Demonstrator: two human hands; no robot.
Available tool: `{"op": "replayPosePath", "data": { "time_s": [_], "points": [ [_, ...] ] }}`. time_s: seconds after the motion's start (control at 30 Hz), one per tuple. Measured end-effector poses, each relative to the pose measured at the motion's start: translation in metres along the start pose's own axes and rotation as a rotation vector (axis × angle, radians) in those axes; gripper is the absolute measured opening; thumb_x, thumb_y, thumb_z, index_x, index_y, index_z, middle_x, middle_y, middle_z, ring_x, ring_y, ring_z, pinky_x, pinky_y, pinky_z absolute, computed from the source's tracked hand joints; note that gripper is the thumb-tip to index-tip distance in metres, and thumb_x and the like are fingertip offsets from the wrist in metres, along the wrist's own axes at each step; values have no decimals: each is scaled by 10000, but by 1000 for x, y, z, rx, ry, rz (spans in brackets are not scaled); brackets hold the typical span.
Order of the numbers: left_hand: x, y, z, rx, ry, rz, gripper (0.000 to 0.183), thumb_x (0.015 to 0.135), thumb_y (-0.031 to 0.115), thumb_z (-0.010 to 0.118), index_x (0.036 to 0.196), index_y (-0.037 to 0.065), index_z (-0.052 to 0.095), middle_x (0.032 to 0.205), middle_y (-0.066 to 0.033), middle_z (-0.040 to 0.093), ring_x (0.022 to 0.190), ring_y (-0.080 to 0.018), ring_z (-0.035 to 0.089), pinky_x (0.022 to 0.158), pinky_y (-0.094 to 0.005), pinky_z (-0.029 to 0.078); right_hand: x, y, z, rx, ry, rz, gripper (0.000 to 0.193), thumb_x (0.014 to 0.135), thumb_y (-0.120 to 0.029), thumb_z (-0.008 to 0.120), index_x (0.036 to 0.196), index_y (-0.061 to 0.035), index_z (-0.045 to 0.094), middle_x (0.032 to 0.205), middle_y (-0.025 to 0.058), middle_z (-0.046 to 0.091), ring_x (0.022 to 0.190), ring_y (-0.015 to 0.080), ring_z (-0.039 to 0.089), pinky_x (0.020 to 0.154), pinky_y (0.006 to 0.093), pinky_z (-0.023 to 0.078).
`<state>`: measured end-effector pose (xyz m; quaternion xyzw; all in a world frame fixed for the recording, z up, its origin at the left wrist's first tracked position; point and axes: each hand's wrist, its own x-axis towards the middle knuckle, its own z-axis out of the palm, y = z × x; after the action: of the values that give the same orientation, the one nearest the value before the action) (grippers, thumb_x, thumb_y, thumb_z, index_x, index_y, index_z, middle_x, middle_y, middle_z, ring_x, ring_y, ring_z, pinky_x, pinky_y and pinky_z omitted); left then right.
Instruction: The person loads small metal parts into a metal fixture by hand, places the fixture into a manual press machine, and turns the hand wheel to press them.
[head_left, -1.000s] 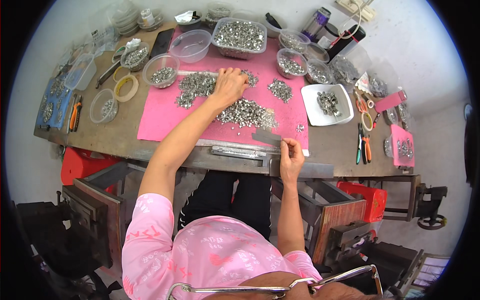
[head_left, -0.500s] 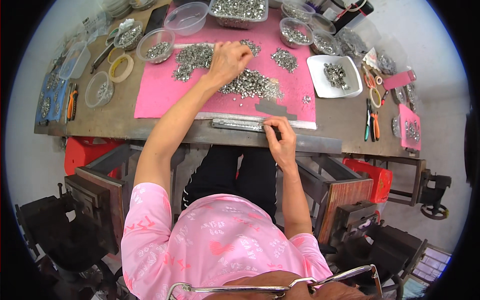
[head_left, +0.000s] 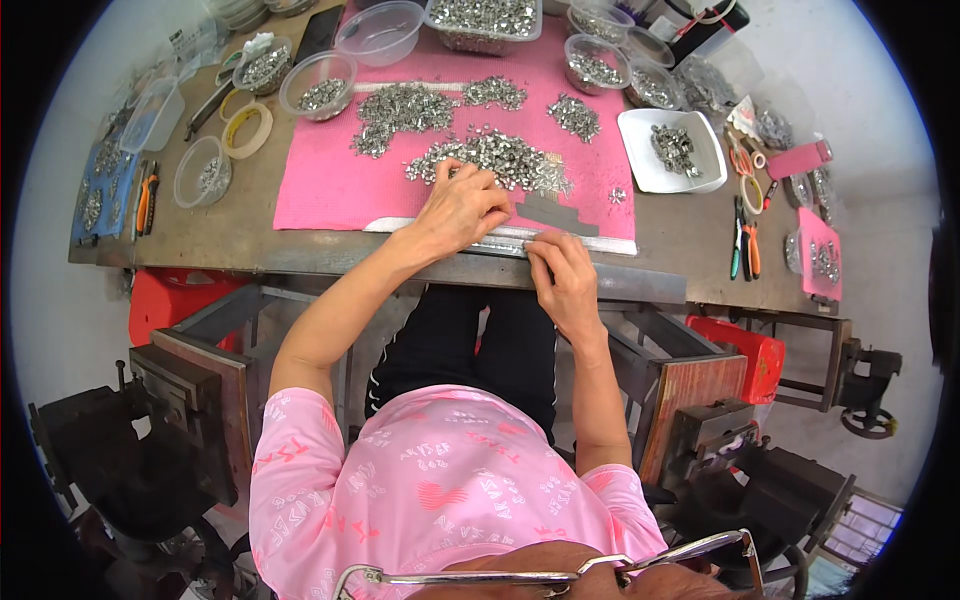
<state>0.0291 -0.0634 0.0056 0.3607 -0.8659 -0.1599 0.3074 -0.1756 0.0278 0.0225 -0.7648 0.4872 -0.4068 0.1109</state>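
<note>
A slim grooved metal bar (head_left: pixel 500 245) lies along the near edge of the table, partly covered by my hands. My right hand (head_left: pixel 563 278) has thumb and fingers closed about the bar's right end. My left hand (head_left: pixel 462 210) is over the bar's left part, fingers curled together and reaching to the front of a pile of small shiny metal pieces (head_left: pixel 495 160). Whatever its fingertips hold is too small to make out. Under the pile spreads a pink mat (head_left: pixel 325 185). Beside the right fingers rests a flat grey strip (head_left: pixel 555 213).
Farther piles of metal bits (head_left: pixel 405 108) lie on the mat. Around it stand a white square dish (head_left: pixel 708 150), a clear tub (head_left: pixel 318 88) and a full clear box (head_left: pixel 482 40). Tape rolls (head_left: pixel 247 132) and orange pliers (head_left: pixel 147 208) lie left, more pliers (head_left: pixel 750 250) right.
My left hand has come back toward me from the far piles to the near edge, now over the bar's left part. My right hand has stayed at the bar's right end.
</note>
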Motion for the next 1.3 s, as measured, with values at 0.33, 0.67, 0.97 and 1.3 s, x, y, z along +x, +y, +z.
{"op": "replayPosePath", "data": {
  "time_s": [0.33, 0.67, 0.97, 1.3],
  "points": [
    [-7, -3, -1, 105, 113, -10, 77, 849, 168, 750, 905, 118, 732, 896, -14, 628, 939, -204, 583, 1010, -474, 324, 35, 14, 3, 9, -43, 43, 128, 870, 6, 693, 991, -33, 713, 883, 110, 667, 788, 304, 630, 737, 384, 477],
    [-4, 6, 2, 88, 149, -26, 109, 846, 176, 757, 923, 126, 700, 884, -3, 615, 914, -199, 580, 1005, -487, 316, 49, 31, 23, -81, -107, 29, 76, 835, -54, 730, 906, -39, 708, 810, 112, 627, 763, 311, 612, 712, 417, 458],
    [4, 11, 15, 102, 119, 9, 108, 844, 198, 760, 926, 146, 711, 865, -8, 598, 921, -211, 570, 1020, -508, 308, 35, 39, 4, -149, -96, 100, 64, 841, -69, 717, 902, -49, 711, 833, 117, 634, 838, 312, 619, 769, 435, 430],
    [6, 9, 11, 66, 70, -53, 93, 845, 212, 757, 885, 139, 715, 861, -14, 597, 918, -219, 562, 1024, -498, 305, 44, 33, 12, -198, -121, 133, 102, 811, -72, 755, 829, -10, 676, 784, 131, 640, 733, 299, 623, 707, 433, 475]
  ]
}}
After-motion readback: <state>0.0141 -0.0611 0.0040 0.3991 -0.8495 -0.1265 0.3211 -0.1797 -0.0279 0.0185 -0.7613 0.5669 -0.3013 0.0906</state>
